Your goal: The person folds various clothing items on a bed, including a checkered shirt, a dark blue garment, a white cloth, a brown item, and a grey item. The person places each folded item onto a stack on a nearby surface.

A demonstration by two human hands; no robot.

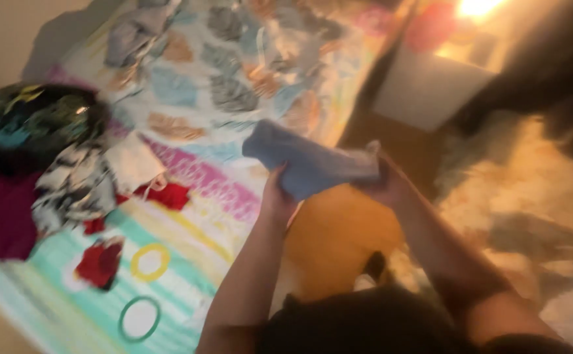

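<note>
A folded light blue cloth [306, 160] hangs in the air over the edge of a bed, held from both sides. My left hand [277, 196] grips its lower left part from below. My right hand [384, 183] pinches its right end. The picture is blurred, so finger detail is unclear. The bed has a colourful patterned sheet [221, 85] with stripes and leaf shapes.
A pile of clothes lies at the bed's left: a black-and-white patterned garment [73, 187], a white piece [132, 160], red pieces [103, 262], a dark maroon cloth [1, 213]. A dark rounded bundle [37, 115] sits behind them. An orange floor patch [339, 242] and white box [430, 88] lie right.
</note>
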